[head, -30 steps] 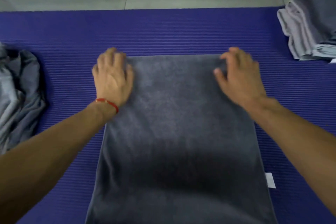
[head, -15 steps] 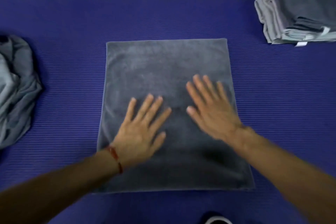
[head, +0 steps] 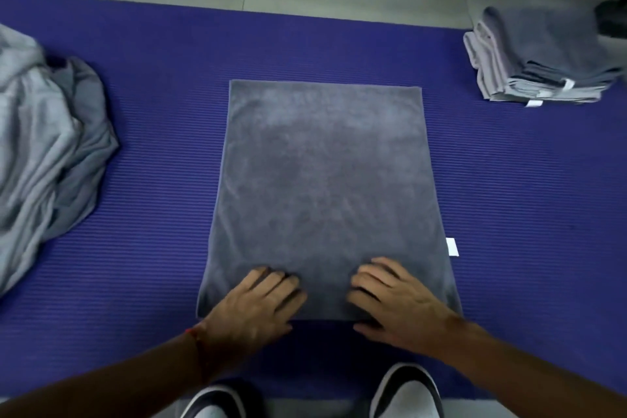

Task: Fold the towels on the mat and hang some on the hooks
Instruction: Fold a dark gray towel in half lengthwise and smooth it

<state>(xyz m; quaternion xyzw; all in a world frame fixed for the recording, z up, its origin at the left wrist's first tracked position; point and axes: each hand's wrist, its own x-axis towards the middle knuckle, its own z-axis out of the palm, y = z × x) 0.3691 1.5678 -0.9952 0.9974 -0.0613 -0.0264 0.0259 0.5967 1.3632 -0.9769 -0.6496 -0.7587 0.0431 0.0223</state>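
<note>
Your left hand (head: pixel 252 307) and right hand (head: pixel 395 302) curl their fingers over the near edge of the flat, folded dark grey terry towel (head: pixel 322 187), which lies mid-way across the ribbed purple foam mat (head: pixel 152 95).

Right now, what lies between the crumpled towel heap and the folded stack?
In the head view, the flat grey towel lies on the mat between the crumpled heap and the folded stack, with bare mat either side.

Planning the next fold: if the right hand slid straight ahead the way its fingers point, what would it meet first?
Only the dark grey towel itself. The right hand points up its length; nothing lies on it. Beyond its far edge comes bare blue mat, probably. The folded stack sits well off to the right.
</note>
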